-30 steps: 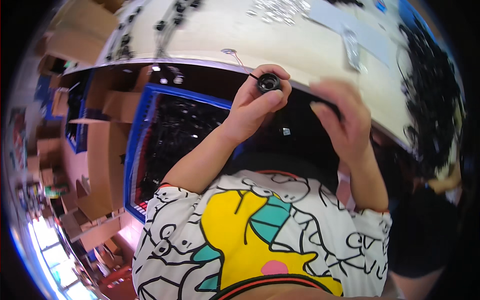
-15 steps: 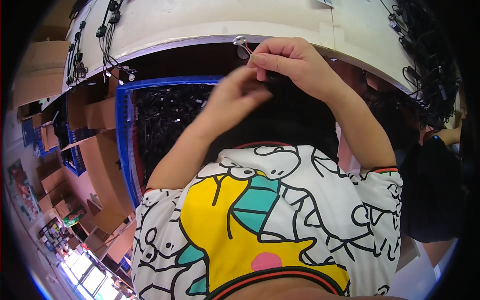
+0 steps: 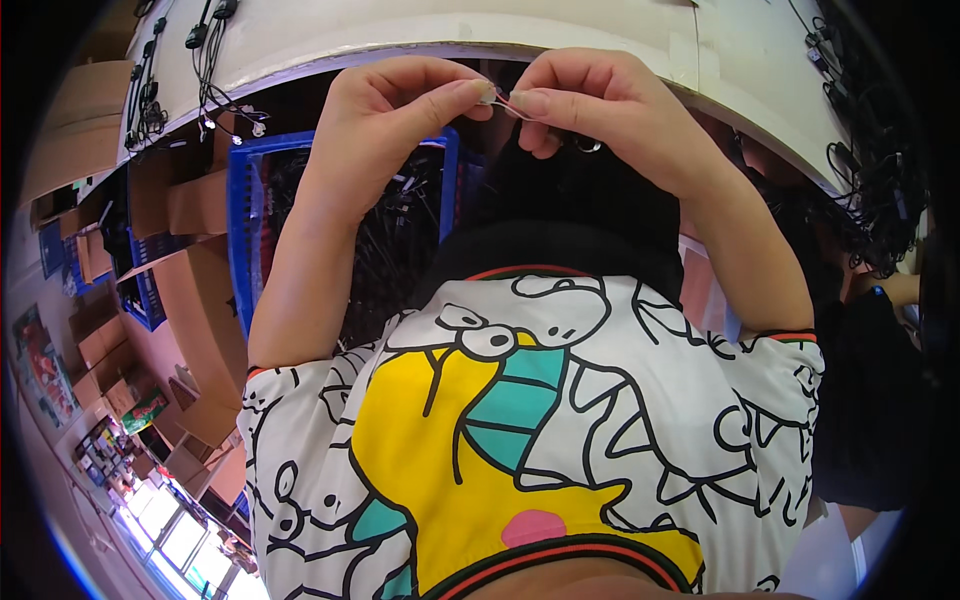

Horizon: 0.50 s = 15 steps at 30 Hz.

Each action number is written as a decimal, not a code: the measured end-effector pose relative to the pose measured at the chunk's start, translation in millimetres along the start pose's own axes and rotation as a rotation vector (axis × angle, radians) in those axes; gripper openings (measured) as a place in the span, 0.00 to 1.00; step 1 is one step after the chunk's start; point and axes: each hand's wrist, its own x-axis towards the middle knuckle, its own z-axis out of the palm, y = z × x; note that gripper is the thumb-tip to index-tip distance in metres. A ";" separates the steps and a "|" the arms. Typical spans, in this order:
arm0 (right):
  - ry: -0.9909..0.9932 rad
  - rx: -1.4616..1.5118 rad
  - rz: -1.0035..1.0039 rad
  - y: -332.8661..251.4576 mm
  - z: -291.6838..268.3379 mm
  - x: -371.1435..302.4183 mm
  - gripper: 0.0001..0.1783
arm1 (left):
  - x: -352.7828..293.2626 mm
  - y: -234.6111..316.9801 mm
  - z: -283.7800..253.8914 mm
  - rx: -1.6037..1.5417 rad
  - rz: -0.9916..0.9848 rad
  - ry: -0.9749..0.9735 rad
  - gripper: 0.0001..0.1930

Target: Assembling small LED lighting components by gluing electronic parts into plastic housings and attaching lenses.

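In front of my chest, close to the table's front edge, both hands meet over a pair of thin red and white wires. The fingertips of my left hand are closed on a small whitish wire end; its exact shape is mostly hidden. My right hand pinches the wires between thumb and forefinger, slightly to the right. A small shiny round piece shows below the right fingers; whether it joins these wires I cannot tell.
The white table runs across the far side, with black cables at its left and a pile of black cables at its right. A blue crate of black parts stands below left. Cardboard boxes are further left; another person is at right.
My left hand has risen from below the right hand and now pinches the wire end. The shiny round piece no longer shows above the fingertips of my right hand.
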 end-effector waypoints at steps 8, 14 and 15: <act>-0.012 -0.170 0.116 -10.5 -0.3 3.1 0.10 | 2.4 -7.7 -3.5 0.165 0.057 -0.039 0.08; 0.011 -0.178 0.096 -6.5 1.0 3.8 0.10 | 1.3 -7.9 -3.3 0.223 0.096 -0.058 0.08; 0.010 -0.185 0.087 -6.1 0.8 3.8 0.10 | 0.5 -8.0 -3.5 0.236 0.096 -0.059 0.08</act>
